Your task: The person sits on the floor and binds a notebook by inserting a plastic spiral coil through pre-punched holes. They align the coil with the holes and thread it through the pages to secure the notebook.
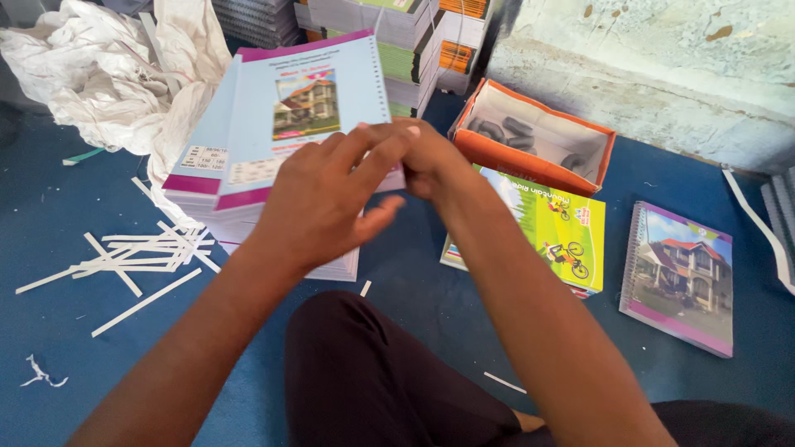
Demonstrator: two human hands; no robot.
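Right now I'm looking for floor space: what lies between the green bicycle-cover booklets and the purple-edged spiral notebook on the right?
In the head view, only bare blue floor separates the green booklets from the spiral notebook; nothing lies there.

**One head-worn camera, looking down and forward**

A single view, taken from the seated person's head, tilts down over both forearms onto the blue carpeted floor [50, 273]. It sits close (the dark-trousered knee [364, 372] fills the lower edge) and faces a pale, weathered concrete wall [662, 74] at the top. No second view shares the scene.
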